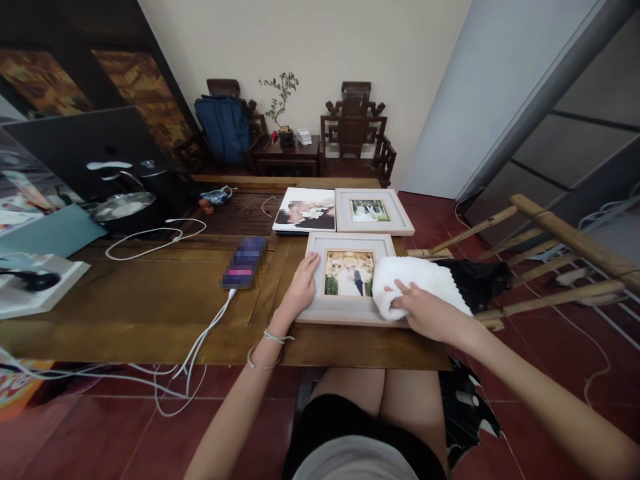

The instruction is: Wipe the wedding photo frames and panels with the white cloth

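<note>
A light wooden picture frame (314,313) lies flat near the front edge of the table, with a wedding photo (349,273) inside its pale mat. My left hand (301,285) rests on the frame's left side, fingers stretched out and lying along it. In my right hand (425,312) is a folded white cloth (417,277), pressed over the right side of the same frame and hanging past its edge. Just behind lie a second picture frame (400,212) with a smaller photo and a white-edged photo album or print (305,210), its image partly blurred.
A phone (245,263) with white cables lies left of the frames. Farther left are a pot (124,205), a black kettle (163,183), a laptop (80,153) and a white power strip (47,287). A bamboo rack (575,237) stands right of the table; carved chairs (356,127) stand behind.
</note>
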The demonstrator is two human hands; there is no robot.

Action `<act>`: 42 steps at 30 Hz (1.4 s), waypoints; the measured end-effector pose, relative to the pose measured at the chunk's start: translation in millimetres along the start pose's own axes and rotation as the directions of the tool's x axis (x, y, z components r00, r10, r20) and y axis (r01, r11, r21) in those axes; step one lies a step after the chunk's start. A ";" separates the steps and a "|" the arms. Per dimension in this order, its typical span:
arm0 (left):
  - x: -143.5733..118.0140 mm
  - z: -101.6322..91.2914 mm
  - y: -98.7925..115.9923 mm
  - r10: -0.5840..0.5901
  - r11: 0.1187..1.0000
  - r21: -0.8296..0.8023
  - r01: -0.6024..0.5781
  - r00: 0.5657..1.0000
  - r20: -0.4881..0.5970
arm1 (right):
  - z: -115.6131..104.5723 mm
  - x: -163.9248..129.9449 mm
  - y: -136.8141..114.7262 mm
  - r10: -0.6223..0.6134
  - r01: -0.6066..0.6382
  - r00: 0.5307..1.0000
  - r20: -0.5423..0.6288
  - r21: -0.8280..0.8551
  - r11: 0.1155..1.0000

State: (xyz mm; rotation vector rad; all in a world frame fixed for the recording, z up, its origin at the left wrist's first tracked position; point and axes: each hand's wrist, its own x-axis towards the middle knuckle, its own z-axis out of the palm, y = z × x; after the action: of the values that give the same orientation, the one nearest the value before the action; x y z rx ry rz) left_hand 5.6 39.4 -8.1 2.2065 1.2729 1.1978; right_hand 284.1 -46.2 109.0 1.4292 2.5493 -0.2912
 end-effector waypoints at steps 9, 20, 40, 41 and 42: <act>0.1 -0.6 1.3 0.016 1.000 0.003 -0.016 1.000 0.003 | -12.6 86.7 55.9 0.091 -0.115 0.974 -0.208 -0.105 0.988; 0.2 5.5 -0.6 -0.001 1.000 0.000 0.001 0.998 -0.059 | 11.3 -23.8 -20.2 0.063 -0.062 0.998 0.013 -0.039 0.997; 1.3 0.5 2.4 -0.018 1.000 -0.003 0.018 1.000 -0.010 | 12.4 30.3 -72.9 -0.137 0.133 0.983 -0.120 -0.036 0.990; 1.3 0.6 2.6 -0.022 1.000 -0.007 0.022 1.000 -0.008 | 8.7 21.4 -63.4 -0.096 0.093 0.991 -0.090 -0.037 0.995; 1.4 0.7 2.9 -0.026 1.000 -0.011 0.026 1.000 -0.005 | 4.0 13.8 -53.2 -0.052 0.050 0.997 -0.061 -0.036 0.998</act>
State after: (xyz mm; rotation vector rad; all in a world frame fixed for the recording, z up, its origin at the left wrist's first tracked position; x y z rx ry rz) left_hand 8.1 39.0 -6.0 2.1745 1.2901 1.1990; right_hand 231.8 -63.2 105.3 1.3842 2.6300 -0.2130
